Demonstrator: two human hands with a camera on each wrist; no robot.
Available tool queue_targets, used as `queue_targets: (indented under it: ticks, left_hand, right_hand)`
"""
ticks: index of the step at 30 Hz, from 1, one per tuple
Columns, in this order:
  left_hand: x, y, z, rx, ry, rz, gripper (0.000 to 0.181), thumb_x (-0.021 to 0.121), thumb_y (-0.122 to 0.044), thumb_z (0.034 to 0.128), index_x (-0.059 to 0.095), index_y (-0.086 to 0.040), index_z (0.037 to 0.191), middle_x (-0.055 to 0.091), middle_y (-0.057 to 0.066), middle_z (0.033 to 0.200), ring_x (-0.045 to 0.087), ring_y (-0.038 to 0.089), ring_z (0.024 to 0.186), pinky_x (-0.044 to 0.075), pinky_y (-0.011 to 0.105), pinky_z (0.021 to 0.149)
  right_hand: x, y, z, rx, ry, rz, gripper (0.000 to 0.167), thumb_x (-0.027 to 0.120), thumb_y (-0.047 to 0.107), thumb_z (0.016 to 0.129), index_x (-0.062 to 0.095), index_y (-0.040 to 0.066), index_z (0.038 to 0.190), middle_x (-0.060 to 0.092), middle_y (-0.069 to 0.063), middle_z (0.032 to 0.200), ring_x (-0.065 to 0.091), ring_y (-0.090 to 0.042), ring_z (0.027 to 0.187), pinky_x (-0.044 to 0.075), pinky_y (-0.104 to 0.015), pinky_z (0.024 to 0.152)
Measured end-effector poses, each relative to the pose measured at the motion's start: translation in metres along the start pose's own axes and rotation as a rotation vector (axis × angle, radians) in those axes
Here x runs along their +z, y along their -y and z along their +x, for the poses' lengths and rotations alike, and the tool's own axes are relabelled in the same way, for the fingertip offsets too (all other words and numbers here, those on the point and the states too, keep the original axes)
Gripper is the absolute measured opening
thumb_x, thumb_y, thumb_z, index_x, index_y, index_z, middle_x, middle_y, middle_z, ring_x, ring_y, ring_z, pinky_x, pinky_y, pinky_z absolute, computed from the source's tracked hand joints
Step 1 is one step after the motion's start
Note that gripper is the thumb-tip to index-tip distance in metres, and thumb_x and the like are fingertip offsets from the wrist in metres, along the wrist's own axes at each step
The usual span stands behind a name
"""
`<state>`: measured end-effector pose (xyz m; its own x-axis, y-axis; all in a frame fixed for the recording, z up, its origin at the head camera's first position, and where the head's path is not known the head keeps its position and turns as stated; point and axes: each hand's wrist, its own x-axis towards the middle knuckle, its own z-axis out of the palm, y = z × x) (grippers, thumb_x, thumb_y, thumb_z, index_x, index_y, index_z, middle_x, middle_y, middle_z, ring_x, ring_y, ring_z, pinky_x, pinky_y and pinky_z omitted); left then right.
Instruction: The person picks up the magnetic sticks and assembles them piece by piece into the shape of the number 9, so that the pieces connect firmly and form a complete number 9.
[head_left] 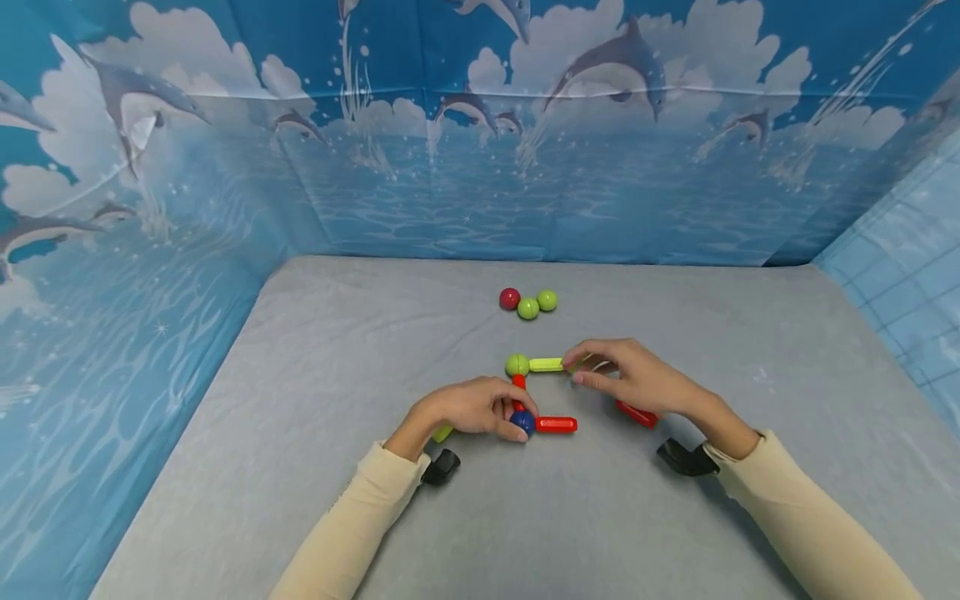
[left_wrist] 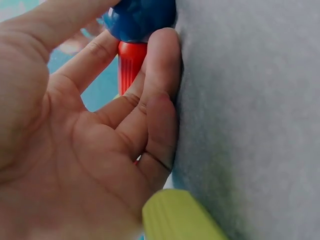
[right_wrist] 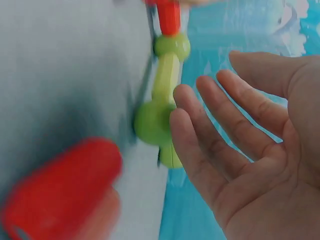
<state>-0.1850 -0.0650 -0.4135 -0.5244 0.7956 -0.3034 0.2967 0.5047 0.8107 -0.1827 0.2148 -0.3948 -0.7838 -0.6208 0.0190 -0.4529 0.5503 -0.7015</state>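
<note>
My left hand [head_left: 480,406] pinches a blue ball [head_left: 522,423] between thumb and fingers, low over the grey surface. A red rod [head_left: 519,382] runs from this ball to a green ball [head_left: 517,364], and another red rod [head_left: 557,425] points right from the blue ball. From the green ball a yellow-green rod [head_left: 545,365] leads toward my right hand [head_left: 626,372]. In the right wrist view, that hand's relaxed, spread fingers hold nothing. They lie beside a second green ball [right_wrist: 152,122] at the rod's end, with another green piece [right_wrist: 170,156] partly hidden behind it.
One red ball [head_left: 509,298] and two green balls [head_left: 528,308] lie farther back on the grey cloth [head_left: 375,333]. Red pieces [head_left: 636,414] lie under the right wrist, a yellow-green rod [head_left: 442,432] under the left wrist. A dolphin-print curtain [head_left: 465,183] stands behind.
</note>
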Motion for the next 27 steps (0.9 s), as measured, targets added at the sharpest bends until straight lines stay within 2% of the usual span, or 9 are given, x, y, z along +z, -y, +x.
queue_targets:
  ticks: [6, 12, 22, 27]
  left_hand:
    - [-0.002, 0.001, 0.000, -0.003, 0.010, -0.027, 0.027, 0.077, -0.018, 0.0897, 0.070, -0.015, 0.116, 0.056, -0.002, 0.078, 0.051, 0.009, 0.067, 0.040, 0.021, 0.062]
    - [-0.003, 0.001, 0.000, -0.015, 0.013, -0.042, 0.027, 0.077, -0.018, 0.0899, 0.070, -0.016, 0.116, 0.056, -0.002, 0.080, 0.052, 0.010, 0.070, 0.041, 0.022, 0.064]
    - [-0.004, 0.000, 0.000, -0.005, 0.012, -0.043, 0.027, 0.077, -0.017, 0.0898, 0.070, -0.015, 0.116, 0.056, -0.002, 0.080, 0.051, 0.009, 0.070, 0.041, 0.021, 0.065]
    - [-0.003, 0.000, 0.000, -0.007, 0.018, -0.051, 0.027, 0.076, -0.017, 0.0901, 0.070, -0.014, 0.117, 0.056, -0.002, 0.080, 0.051, 0.009, 0.069, 0.041, 0.021, 0.064]
  right_hand:
    - [-0.021, -0.009, 0.027, 0.017, -0.067, -0.054, 0.026, 0.064, 0.012, 0.099, 0.066, 0.001, 0.122, 0.068, -0.015, 0.121, 0.069, -0.027, 0.105, 0.055, -0.048, 0.090]
    - [-0.033, -0.018, 0.054, 0.027, -0.108, -0.070, 0.028, 0.062, 0.011, 0.100, 0.063, -0.001, 0.125, 0.064, -0.020, 0.126, 0.067, -0.034, 0.109, 0.054, -0.051, 0.092]
    - [-0.035, -0.041, 0.084, 0.206, -0.094, 0.022, 0.042, 0.056, 0.011, 0.103, 0.050, 0.007, 0.144, 0.047, -0.022, 0.147, 0.052, -0.045, 0.128, 0.050, -0.054, 0.096]
    - [-0.031, -0.051, 0.095, 0.254, -0.057, 0.144, 0.046, 0.052, 0.009, 0.104, 0.043, 0.009, 0.149, 0.038, -0.023, 0.152, 0.048, -0.045, 0.133, 0.051, -0.052, 0.096]
